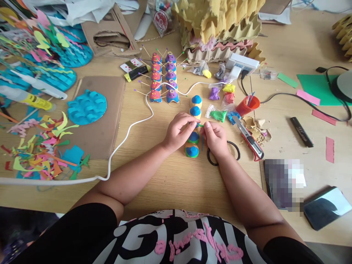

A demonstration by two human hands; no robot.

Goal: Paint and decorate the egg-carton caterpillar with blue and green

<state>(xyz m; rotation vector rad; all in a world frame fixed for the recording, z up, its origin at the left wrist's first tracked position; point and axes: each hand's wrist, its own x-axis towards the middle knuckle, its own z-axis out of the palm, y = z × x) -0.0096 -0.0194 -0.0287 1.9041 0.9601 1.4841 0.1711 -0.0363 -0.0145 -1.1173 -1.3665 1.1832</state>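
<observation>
A column of egg-carton cups with blue tops stands in front of me, the nearer ones edged in green. Over the middle of this column, my left hand is closed, thumb and fingers pressed near a cup. Just to its right, my right hand pinches a thin green strip, whose left end reaches my left fingertips. A thin blue stick lies under my right hand. Behind are two rows of finished cups, red and purple, with pins. Bags of clay, one green, lie beyond my right hand.
A white cable crosses the table on the left. To the right are a red cup, a box cutter, a black ring and a phone. Egg trays and a power strip stand behind.
</observation>
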